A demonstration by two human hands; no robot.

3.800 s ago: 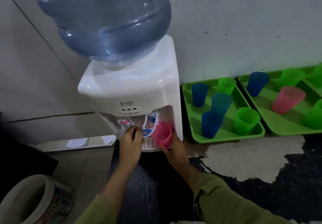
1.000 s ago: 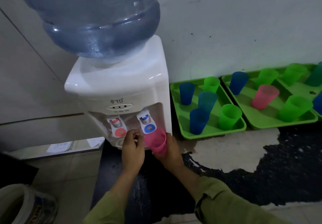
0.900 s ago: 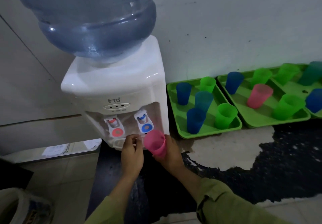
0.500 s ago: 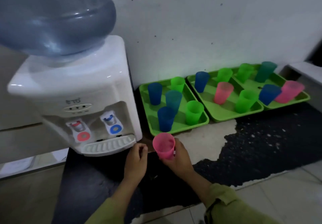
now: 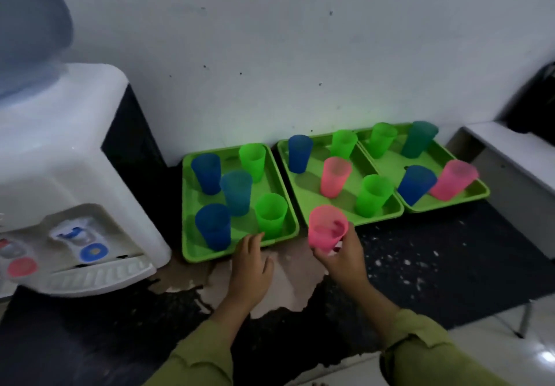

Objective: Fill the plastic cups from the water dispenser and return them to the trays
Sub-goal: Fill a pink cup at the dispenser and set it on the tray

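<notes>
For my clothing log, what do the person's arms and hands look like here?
Long olive-green sleeves: the left sleeve and right sleeve end in cuffs above the wrists. The left hand and right hand are bare, no gloves or watch visible.

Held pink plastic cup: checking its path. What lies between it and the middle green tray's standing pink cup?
In the head view, only bare floor of the middle green plastic tray separates the held pink plastic cup from the standing pink cup.

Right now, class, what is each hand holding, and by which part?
The right hand grips the pink cup around its lower part. The left hand holds nothing; its fingers are open by a tray.
</notes>
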